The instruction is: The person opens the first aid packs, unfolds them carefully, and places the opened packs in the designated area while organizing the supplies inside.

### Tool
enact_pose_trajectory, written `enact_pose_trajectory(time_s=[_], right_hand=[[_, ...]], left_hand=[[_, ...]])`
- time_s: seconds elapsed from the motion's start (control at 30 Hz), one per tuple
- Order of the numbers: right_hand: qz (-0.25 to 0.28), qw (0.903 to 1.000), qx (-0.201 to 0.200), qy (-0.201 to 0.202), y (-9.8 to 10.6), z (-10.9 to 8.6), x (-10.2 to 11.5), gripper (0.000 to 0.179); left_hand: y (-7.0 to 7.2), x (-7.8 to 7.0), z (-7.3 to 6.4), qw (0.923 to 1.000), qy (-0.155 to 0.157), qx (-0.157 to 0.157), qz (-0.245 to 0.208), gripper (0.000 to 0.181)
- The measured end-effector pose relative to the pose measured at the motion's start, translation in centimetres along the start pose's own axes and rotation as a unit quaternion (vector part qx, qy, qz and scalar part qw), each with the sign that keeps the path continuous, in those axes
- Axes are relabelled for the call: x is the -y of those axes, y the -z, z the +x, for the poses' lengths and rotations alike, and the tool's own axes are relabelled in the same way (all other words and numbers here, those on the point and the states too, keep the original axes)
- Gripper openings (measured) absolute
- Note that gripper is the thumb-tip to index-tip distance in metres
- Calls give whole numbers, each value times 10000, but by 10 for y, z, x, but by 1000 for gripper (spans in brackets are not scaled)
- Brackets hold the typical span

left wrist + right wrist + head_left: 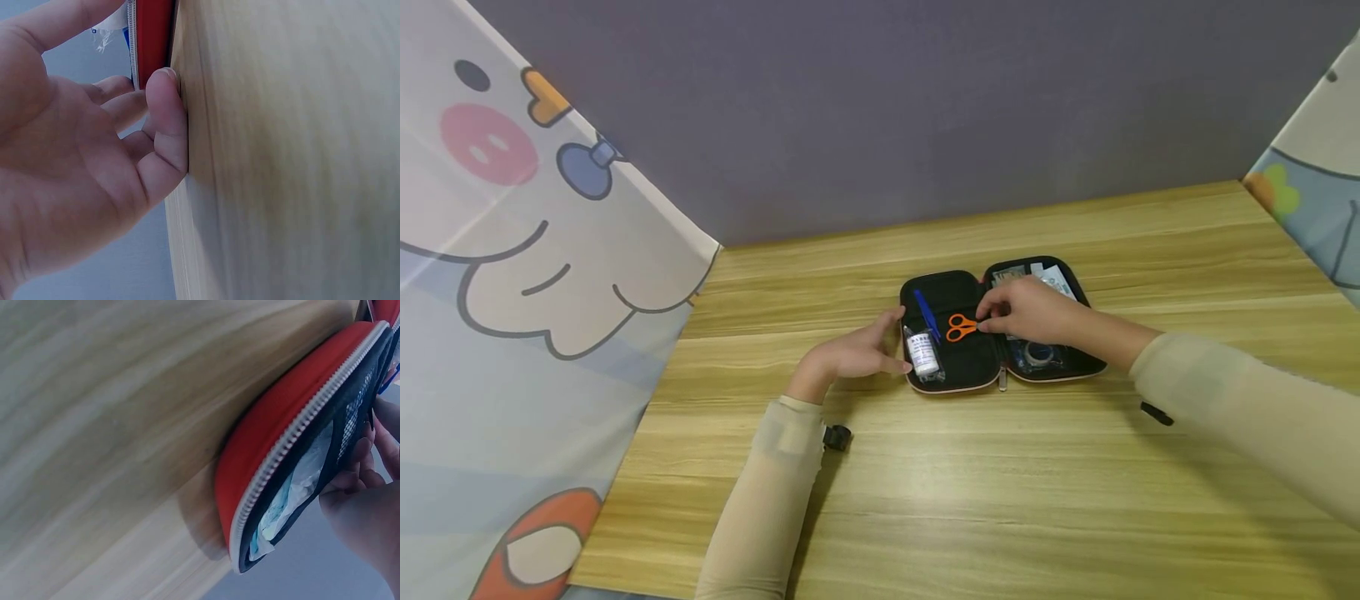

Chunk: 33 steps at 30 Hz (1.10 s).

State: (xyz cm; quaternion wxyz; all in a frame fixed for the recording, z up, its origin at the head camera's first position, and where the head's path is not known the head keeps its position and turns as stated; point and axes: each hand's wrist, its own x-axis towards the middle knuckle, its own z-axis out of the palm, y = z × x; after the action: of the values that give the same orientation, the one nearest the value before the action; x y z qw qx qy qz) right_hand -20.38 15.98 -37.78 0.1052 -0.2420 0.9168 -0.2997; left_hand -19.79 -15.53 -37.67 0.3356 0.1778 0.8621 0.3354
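Note:
An unzipped case point(958, 373) lies spread flat on the table, black inside with a red outer shell point(262, 434). My right hand point(1030, 310) pinches small orange-handled scissors point(970, 325) near their blade end, over the middle of the case. The handles point left, and my fingers hide most of the blades. My left hand point(861, 348) touches the left edge of the case, thumb and fingers spread along its side. In the left half lie blue tweezers point(927, 314) and a wrapped white roll with a printed label point(922, 354).
The right half holds white packets point(1056, 279) and a pale ring-shaped roll point(1039, 354) in clear plastic. A zipper pull point(1002, 380) hangs at the front of the fold. Behind the wooden table point(970, 500) stands a grey wall point(925, 108); printed cloth point(565, 275) hangs at the left.

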Motion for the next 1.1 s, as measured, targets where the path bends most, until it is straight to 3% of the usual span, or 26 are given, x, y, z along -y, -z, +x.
enact_pose_trajectory(time_s=[0.37, 0.7, 1.1], right_hand=[[390, 9990, 189, -141, 8, -4, -4, 14], [-209, 9997, -61, 124, 3, 4, 4, 6], [-980, 9936, -63, 554, -8, 21, 13, 11]], left_hand=[[0, 0, 1, 10000, -2, 0, 3, 109], [1, -1, 0, 10000, -24, -15, 42, 110], [0, -1, 1, 10000, 9, 18, -68, 109]])
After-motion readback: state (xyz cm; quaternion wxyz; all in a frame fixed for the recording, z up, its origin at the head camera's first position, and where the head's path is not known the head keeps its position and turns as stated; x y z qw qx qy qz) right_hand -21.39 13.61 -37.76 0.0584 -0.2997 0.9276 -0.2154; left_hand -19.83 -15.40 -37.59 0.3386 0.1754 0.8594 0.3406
